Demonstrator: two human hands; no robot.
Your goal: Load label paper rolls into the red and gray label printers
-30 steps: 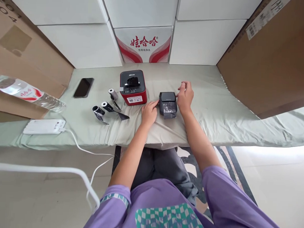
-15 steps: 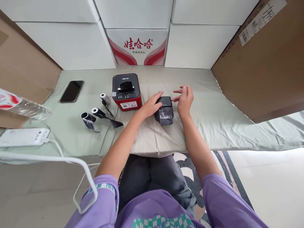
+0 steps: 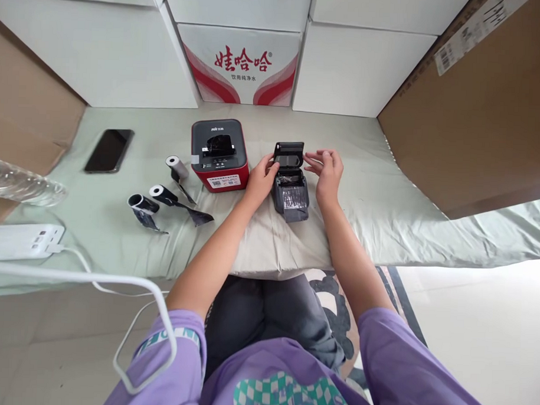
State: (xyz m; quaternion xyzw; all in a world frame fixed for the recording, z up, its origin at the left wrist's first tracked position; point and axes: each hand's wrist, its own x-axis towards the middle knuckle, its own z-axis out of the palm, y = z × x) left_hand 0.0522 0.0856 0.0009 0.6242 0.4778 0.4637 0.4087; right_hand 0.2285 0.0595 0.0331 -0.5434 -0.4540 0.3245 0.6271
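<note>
The small dark grey plastic label printer (image 3: 290, 188) sits on the pale green cloth-covered desk (image 3: 385, 195), directly in front of the person, near the front edge. Its hinged lid (image 3: 289, 152) stands raised at the far end, exposing the paper bay.

Left hand (image 3: 258, 181): positioned against the left side of the printer. The fingertips (image 3: 271, 160) touch the left edge of the raised lid. The grip is a light finger contact on the lid, not a full clench; the printer body lies just right of the palm.

Right hand (image 3: 326, 175): positioned just right of the printer. The fingers are extended and spread, pointing left toward the lid; whether they touch it cannot be told. The grip is released and holds nothing.

The printer therefore lies between the two hands, with its lid at fingertip level.

Surrounding items on the desk:
- A red and black box-shaped desktop printer (image 3: 219, 155), just left of the left hand.
- Three small rolls of dark tape with loose tails (image 3: 164, 194), further left.
- A black smartphone (image 3: 109, 151), lying flat, well apart at far left.
- A white power strip (image 3: 18, 241) at the near left edge.
- A clear plastic water bottle (image 3: 22, 184) lying on its side at the left.
</note>
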